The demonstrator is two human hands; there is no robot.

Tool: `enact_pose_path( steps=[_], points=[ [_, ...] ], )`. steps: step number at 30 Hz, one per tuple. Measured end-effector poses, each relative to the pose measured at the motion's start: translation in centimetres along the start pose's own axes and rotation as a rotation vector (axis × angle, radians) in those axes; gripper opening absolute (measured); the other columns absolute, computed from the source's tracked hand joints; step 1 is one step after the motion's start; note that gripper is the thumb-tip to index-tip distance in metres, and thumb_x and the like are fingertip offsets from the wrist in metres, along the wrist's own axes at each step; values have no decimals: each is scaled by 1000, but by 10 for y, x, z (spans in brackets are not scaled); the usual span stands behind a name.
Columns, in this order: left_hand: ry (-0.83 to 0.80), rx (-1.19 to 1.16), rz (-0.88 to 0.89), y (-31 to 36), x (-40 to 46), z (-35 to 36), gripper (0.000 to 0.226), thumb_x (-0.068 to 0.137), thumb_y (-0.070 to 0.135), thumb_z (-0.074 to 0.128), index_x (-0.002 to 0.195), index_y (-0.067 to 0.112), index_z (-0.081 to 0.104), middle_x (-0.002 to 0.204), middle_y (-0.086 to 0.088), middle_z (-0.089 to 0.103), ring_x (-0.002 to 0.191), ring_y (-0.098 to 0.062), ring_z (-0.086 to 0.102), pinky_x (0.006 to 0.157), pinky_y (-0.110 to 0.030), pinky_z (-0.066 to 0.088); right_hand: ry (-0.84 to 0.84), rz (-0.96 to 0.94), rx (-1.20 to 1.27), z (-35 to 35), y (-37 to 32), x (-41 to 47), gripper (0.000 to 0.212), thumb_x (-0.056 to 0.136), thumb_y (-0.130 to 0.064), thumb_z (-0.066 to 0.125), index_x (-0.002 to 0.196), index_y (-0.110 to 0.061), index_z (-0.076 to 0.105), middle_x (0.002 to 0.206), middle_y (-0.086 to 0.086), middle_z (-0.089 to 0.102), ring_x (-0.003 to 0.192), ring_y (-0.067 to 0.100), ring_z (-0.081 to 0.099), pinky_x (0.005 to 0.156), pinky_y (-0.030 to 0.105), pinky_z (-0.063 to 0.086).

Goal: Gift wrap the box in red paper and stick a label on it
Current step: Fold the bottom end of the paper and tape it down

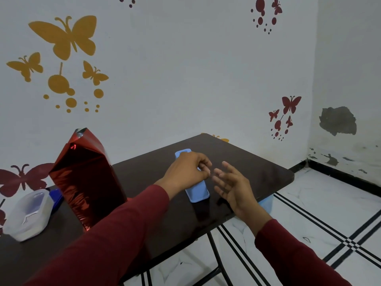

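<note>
Upright, one red-wrapped box (pixel 86 180), one blue case (pixel 196 193); left fingers (pixel 204 165) curled, right fingers (pixel 222 178) spread

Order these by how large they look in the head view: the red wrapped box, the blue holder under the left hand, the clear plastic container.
1. Red wrapped box, clearly largest.
2. Clear plastic container.
3. Blue holder, partly hidden by the left hand.
The container lies nearer the camera, so ranks 2 and 3 are unsure.

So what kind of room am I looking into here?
Probably a room in a home, perhaps a child's: butterfly decals on the white wall, a small dark folding table as a workspace, and marble-look floor tiles.
</note>
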State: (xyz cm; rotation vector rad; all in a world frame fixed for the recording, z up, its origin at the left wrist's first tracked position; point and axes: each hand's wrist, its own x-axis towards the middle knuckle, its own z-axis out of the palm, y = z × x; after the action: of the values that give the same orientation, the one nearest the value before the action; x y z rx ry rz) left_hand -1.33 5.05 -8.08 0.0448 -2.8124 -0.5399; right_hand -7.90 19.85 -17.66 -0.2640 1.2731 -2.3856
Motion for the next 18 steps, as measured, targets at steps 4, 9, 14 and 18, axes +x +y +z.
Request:
enact_pose_path(
  steps=[4,9,14,18],
  points=[
    [-33,-10,-31,-3,2,-3,23,87,16,71,109,25,73,85,17,75,79,15,64,69,-9,43,-27,-80,-87,-1,2,-4,51,90,3,69,130,-28,66,114,6,77,109,21,73,93,41,56],
    [-63,-15,-67,-4,2,-5,24,88,15,72,111,23,72,82,18,75,79,17,64,66,-3,42,-28,-154,-198,3,6,-8,44,91,-4,74,128,-26,67,104,9,78,104,21,74,92,40,58],
    [15,41,-96,0,-2,-16,25,92,17,65,115,24,73,83,20,72,83,10,65,75,-17,52,13,-123,-212,3,5,-8,43,87,-5,78,126,-19,67,101,9,78,99,21,76,85,36,59],
    [106,52,-118,-2,-12,-38,28,92,22,62,118,25,73,101,14,74,92,-4,69,87,-35,59,46,-53,-130,9,-3,-7,43,84,-10,82,122,-26,69,111,5,78,101,20,75,84,35,55]
  ],
)
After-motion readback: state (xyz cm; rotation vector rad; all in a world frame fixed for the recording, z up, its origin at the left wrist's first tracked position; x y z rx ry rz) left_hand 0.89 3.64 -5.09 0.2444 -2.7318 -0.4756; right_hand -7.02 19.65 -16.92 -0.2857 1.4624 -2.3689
